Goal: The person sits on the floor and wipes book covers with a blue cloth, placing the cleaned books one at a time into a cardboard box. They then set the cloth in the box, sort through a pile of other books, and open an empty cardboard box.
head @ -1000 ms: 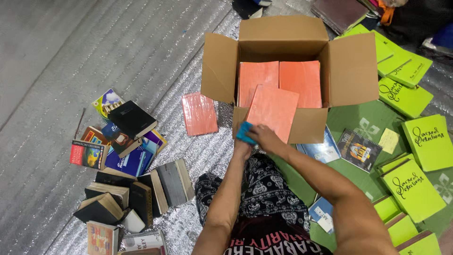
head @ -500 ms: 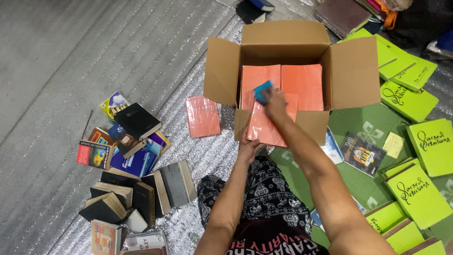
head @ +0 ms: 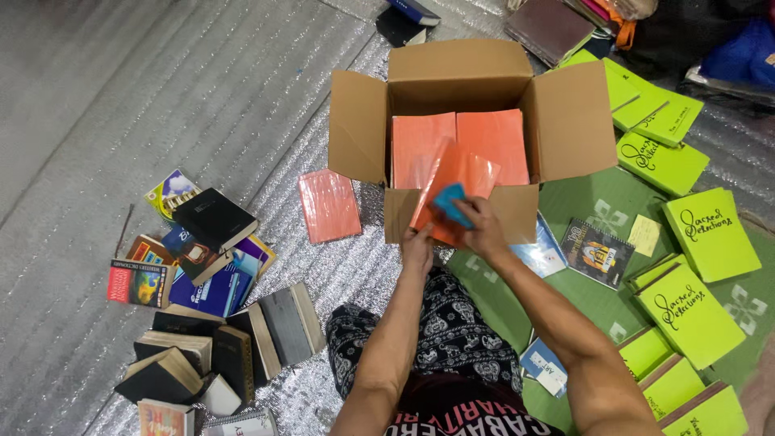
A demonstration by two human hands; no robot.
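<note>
Orange wrapped book (head: 452, 182) stands tilted over the cardboard box's (head: 581, 121) near wall: left hand (head: 417, 242) pinches its near edge, right hand (head: 482, 226) presses a blue cloth (head: 450, 202) against its cover.

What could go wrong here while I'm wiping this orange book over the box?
The orange book is tilted over the box's front edge, gripped low by your left hand, so it could slip into the cardboard box or onto the floor. Pressing the blue cloth with your right hand may bend its glossy cover. The front flap under it could fold inward.
</note>
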